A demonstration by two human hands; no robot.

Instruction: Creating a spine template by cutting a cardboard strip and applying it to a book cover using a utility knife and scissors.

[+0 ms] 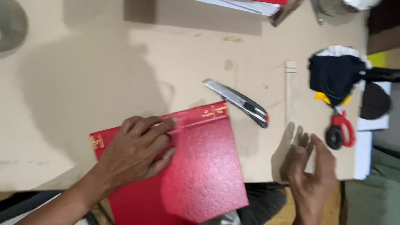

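Nearest the viewer, the left hand lies flat, fingers spread, palm down on a red hardcover book, pressing near the spine edge; it grips nothing. The book rests on the pale tabletop, its lower corner overhanging the near edge, its spine, stamped with gilt marks, turned away from the viewer. The right hand hovers open at the near edge of the tabletop, to the right of the book and apart from it, fingers loosely extended and holding nothing; its shadow falls on the surface just to its left.

Beyond the book's far right corner, a utility knife with a grey metal body lies at a slant on the tabletop, just beside the book but not touching it. Farther right, a narrow pale strip runs away from the viewer. Red-handled scissors lie near the right edge, partly under a dark cloth bundle with yellow and white showing beneath it. White sheets lie along the right edge.

At the far edge, a stack of white paper is cut off by the frame.
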